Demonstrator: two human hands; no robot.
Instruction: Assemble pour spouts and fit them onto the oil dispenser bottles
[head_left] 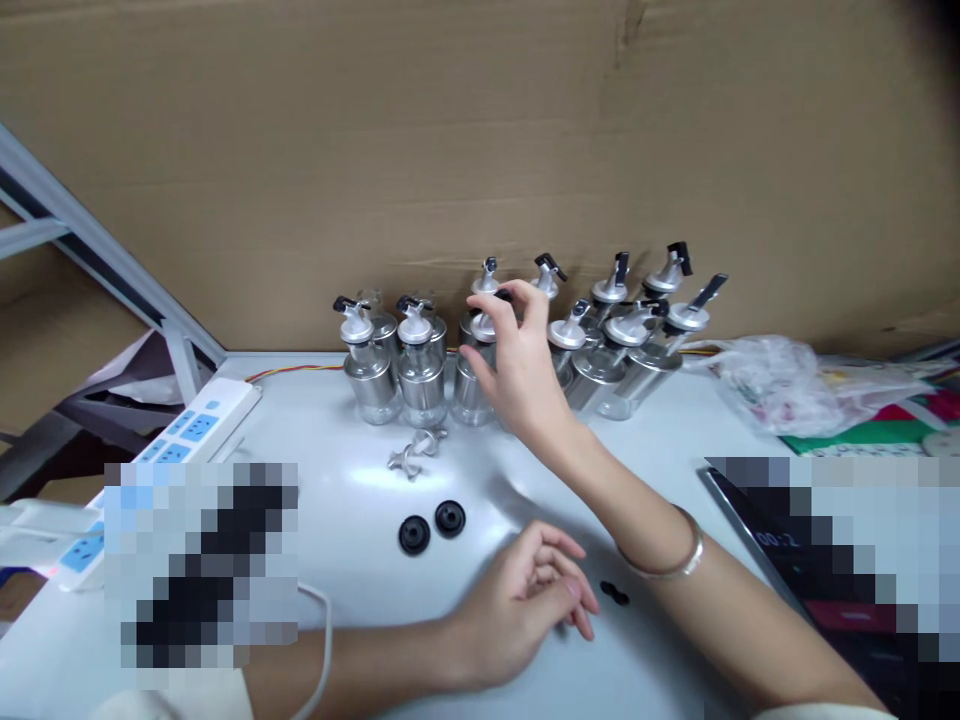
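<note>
My right hand (517, 365) is raised at the row of glass bottles, thumb and forefinger apart around the pourer top of one bottle (472, 390). Whether the fingertips touch that top cannot be made out, and the hand partly hides it. My left hand (529, 600) rests low over the table, fingers loosely curled and apart, nothing seen in it. Beside it lies a small black piece (615, 593). Two round black caps (414, 535) and some small silvery metal parts (416, 452) lie between my hands and the bottles.
Several bottles with silver pourer tops and black levers, one a bottle (421, 385), stand along the cardboard wall (420, 130). A white power strip (180, 440) is at left, a dark-screened device (780, 540) at right, and a clear plastic bag (787, 385) at back right.
</note>
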